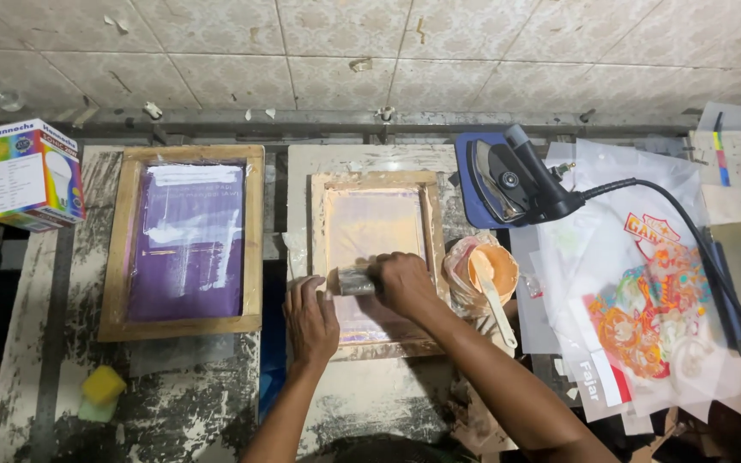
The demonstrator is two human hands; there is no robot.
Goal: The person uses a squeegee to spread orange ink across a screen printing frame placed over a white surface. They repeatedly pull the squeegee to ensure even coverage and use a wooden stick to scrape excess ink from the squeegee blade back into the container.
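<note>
- Low in the centre of the frame, your left hand is lying flat, fingers spread, pressing down on the lower left corner of the small wooden screen frame; it is gripping nothing.
- Just right of it, your right hand is curled closed around the squeegee, which is resting on the pinkish mesh about halfway down the screen.
- By my judgement you are pulling ink across the screen in mid-stroke; the next move is calling for even pressure and a frame that is not shifting on the table.
- Right of the frame, an ink cup with a pale spatula is standing close by.
- Further left, a larger purple screen is lying unused.
- At upper right, an iron is resting on its pad, above printed sheets.
</note>
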